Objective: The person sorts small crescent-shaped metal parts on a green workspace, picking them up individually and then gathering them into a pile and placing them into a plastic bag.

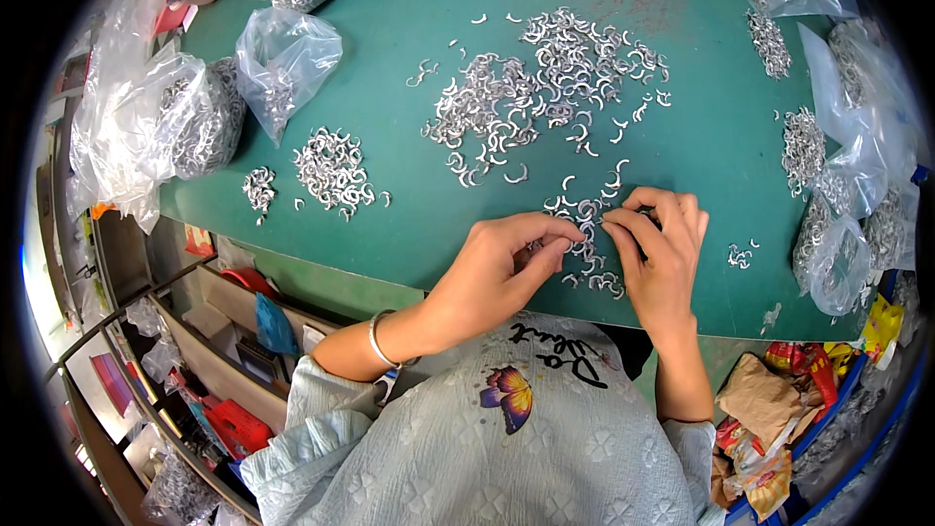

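Observation:
My left hand [506,258] and my right hand [662,239] meet over a small cluster of silver C-shaped metal clips [589,209] near the front edge of the green table [419,136]. The fingertips of both hands pinch at small clips where they touch, at about the middle of the cluster. More clips lie just below the hands [599,281]. A large loose heap of the same clips [545,88] spreads behind the hands. A smaller heap [334,170] lies to the left.
Clear plastic bags of clips stand at the left [166,122], [282,58] and along the right edge [847,224]. A few stray clips [740,255] lie right of my right hand. Shelves with red and blue items [234,351] sit under the table at left; crumpled wrappers [769,409] at lower right.

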A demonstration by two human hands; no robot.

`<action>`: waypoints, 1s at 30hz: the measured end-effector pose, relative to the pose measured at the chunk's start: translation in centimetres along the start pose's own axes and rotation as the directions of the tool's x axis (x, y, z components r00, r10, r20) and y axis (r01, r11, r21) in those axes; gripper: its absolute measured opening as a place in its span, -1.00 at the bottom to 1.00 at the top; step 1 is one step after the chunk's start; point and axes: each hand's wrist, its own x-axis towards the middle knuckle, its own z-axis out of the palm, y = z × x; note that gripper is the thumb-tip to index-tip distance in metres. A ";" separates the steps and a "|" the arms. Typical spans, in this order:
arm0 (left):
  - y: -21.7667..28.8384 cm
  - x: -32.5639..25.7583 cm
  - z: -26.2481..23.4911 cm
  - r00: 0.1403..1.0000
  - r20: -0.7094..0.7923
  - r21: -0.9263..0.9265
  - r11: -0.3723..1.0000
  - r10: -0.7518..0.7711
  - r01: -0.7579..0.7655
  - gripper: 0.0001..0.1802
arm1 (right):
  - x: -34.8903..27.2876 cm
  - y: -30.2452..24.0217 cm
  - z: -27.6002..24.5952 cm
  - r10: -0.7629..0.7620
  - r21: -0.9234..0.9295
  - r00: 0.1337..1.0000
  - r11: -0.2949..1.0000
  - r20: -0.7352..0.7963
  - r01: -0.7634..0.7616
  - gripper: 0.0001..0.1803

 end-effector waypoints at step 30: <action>-0.2 0.1 -2.2 0.992 0.114 -0.191 0.979 -0.050 0.072 -0.77 | 21.5 2.6 -4.8 0.426 0.937 0.839 -0.070 0.339 -0.343 -0.82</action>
